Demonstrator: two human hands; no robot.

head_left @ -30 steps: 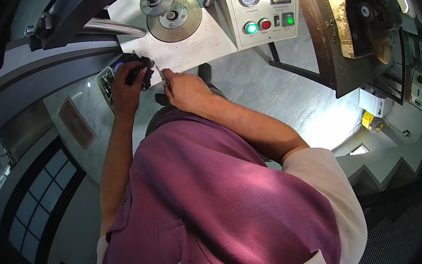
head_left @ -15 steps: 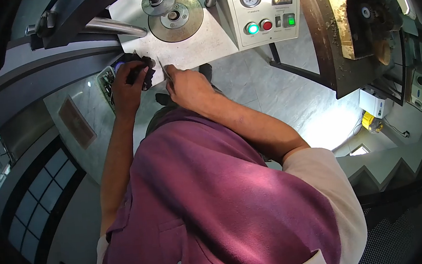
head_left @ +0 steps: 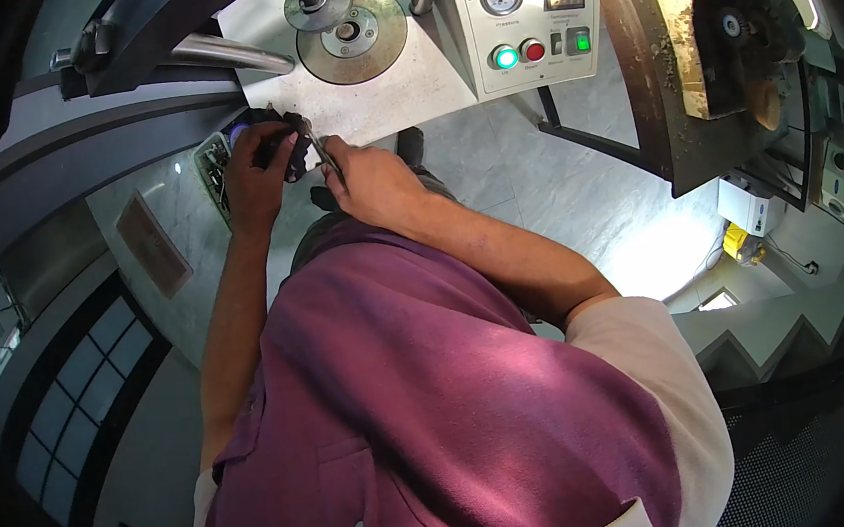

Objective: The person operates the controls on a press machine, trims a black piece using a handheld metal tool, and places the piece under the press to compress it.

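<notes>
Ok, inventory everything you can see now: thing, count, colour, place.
Flat metal bed: one, white, top centre
Round metal plate: one, grey-brown, on bed
Boxy control panel: one, off-white, right of bed
Round buttons: two, teal and red, on panel
Hooded metal machine: one, brown, upper right
Rectangular mat: one, brown, floor left
Gridded pane: one, black-framed, lower left
Ragged piece: one, black, by bed's left corner
Slim metal tool: one, grey, right of piece
Garment: one, purple, bottom centre
Left hand: one, bare, holding piece
Right hand: one, bare, holding tool
</notes>
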